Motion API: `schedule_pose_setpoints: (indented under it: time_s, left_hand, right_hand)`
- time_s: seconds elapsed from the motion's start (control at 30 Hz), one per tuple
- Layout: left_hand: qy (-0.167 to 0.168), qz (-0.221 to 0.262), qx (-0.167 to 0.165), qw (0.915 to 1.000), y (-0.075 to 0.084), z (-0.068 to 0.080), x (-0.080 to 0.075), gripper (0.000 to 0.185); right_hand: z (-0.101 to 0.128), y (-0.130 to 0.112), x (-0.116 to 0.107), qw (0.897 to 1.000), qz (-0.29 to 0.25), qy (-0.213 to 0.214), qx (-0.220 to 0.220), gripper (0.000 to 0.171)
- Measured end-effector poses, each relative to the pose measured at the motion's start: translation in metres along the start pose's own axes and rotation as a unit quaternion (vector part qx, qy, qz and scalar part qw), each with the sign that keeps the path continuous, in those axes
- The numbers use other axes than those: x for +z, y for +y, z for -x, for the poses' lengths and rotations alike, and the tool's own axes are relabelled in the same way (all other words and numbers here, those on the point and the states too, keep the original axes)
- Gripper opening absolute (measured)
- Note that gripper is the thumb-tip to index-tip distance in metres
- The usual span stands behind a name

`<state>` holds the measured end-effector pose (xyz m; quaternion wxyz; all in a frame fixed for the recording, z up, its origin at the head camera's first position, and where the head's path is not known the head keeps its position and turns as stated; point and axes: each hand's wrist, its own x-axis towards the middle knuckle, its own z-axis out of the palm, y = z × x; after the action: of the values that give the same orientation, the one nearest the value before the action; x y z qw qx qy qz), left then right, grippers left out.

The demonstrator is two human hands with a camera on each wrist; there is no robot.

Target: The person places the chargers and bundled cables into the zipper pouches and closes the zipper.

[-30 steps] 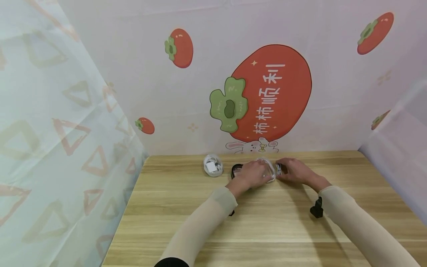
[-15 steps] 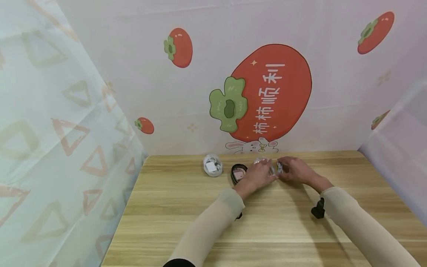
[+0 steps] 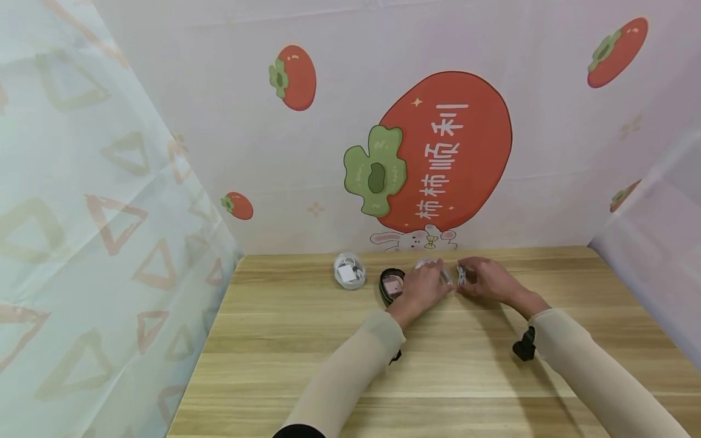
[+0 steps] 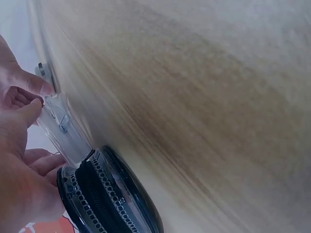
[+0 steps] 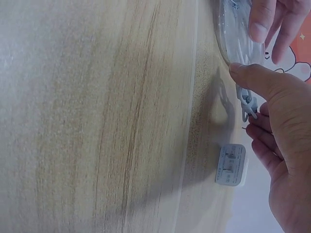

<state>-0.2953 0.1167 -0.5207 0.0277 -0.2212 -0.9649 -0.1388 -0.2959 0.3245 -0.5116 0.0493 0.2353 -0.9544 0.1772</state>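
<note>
In the head view my left hand (image 3: 424,287) pinches a clear round case (image 3: 446,278) near the table's back edge. The left wrist view shows the case (image 4: 68,133) edge-on, with a small zip pull on its rim. My right hand (image 3: 486,280) holds a bundled white cable (image 3: 461,274) against the case's right side. The right wrist view has the cable (image 5: 249,104) looped beside the fingers, with the thumb right at the case's rim. Below that hand a white charger plug (image 5: 231,165) lies on the table, prongs folded.
Left of my left hand sits a black-rimmed zip case (image 3: 391,286) with something pinkish inside. Farther left lies a round clear case (image 3: 350,271) containing a white charger and cable. The wooden table (image 3: 306,353) meets a printed cloth backdrop (image 3: 328,152) behind.
My left hand has shifted slightly right, uncovering the black-rimmed case, and the clear case has gone from rounder-looking to more edge-on. My right hand, with the cable, has edged slightly right.
</note>
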Motion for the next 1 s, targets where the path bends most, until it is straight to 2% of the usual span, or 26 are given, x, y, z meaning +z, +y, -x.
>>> schedule_pose_setpoints:
  time_s: [0.3,0.43,0.57,0.8,1.0]
  left_hand:
    - [0.009,0.068,-0.019,0.9975,-0.001,0.002,0.002,0.067]
    - [0.015,0.114,-0.018,0.9932,-0.004,0.004,0.001,0.066]
    - [0.008,0.156,-0.014,0.9876,-0.006,0.006,0.001,0.067]
    - [-0.002,0.199,-0.018,0.9798,-0.007,0.007,-0.002,0.065]
    - [-0.033,0.271,-0.031,0.9615,-0.011,0.009,-0.003,0.065]
  right_hand:
    - [0.001,-0.001,0.001,1.000,-0.002,0.005,0.001,0.062]
    - [0.001,-0.002,0.000,1.000,-0.006,0.001,0.007,0.062]
    - [0.000,-0.003,-0.002,1.000,-0.015,0.003,0.011,0.063]
    - [0.000,-0.003,-0.004,0.999,-0.030,0.012,-0.004,0.065]
    - [-0.002,-0.003,-0.003,0.999,-0.039,0.025,-0.020,0.064]
